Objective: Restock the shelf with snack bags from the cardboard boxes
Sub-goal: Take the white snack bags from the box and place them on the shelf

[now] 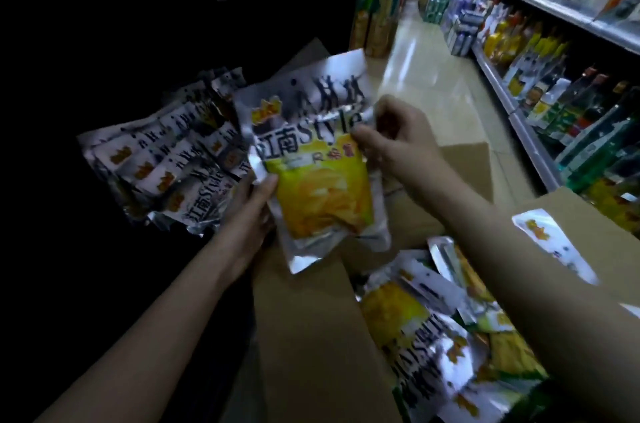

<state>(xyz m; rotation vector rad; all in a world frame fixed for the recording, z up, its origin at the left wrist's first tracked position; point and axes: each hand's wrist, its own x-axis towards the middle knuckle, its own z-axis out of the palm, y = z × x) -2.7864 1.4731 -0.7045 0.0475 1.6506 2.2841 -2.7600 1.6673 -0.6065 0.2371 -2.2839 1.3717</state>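
Note:
A silver and yellow snack bag (322,180) is held upright in mid-air between both hands. My left hand (251,211) grips its lower left edge, thumb on the front. My right hand (394,135) pinches its right edge near the top. A row of the same bags (173,162) stands overlapped on the dark shelf to the left. Below, an open cardboard box (301,318) holds several more of these bags (426,336), partly hidden under my right forearm.
A second cardboard box (585,228) with one bag on it sits at the right. Across the tiled aisle floor (426,83), a shelf (526,131) is packed with bottles. Stacked goods stand at the aisle's far end. The left shelf interior is very dark.

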